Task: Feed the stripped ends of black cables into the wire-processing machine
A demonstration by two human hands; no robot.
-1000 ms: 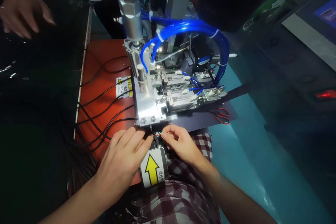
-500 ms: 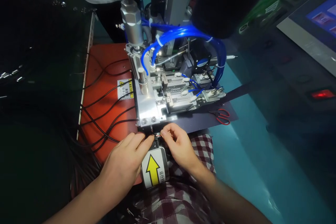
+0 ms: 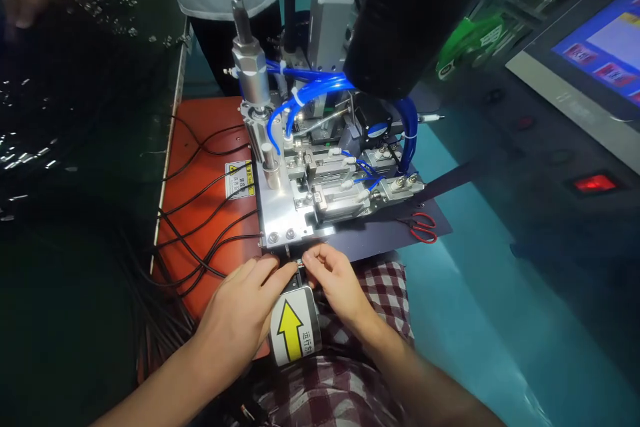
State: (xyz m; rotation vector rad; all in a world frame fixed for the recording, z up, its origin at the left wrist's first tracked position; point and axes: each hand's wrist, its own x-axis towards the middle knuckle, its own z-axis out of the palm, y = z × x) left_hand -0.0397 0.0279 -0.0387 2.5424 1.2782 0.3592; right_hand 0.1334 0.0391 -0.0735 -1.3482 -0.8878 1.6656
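Reaching to the near edge of the red desk (image 3: 215, 113), I have both hands just in front of the machine (image 3: 280, 213). It stands on a dark plate (image 3: 363, 240) that runs out to the right. Blue hoses (image 3: 320, 83) loop over its top, and black cables (image 3: 203, 260) cross the desk from the left edge to its side. My left hand (image 3: 243, 297) is palm down at the near edge, fingers lying close together and bent toward the machine, thumb stretched inward. My right hand (image 3: 335, 280) faces it, thumb and forefinger curled toward each other. Between my wrists, below the fingertips, is the cover (image 3: 293, 330) with its yellow arrow pointing at the machine. The red-handled scissors (image 3: 413, 222) lie near the plate's right corner; the warning sticker (image 3: 240, 180) sits on the desk, left of the machine. Smallest is the pale piece (image 3: 300, 263), between my left thumb and right fingertips, just past the cover. My fingers hide much of it, so I can't tell whether either hand is pinching it.
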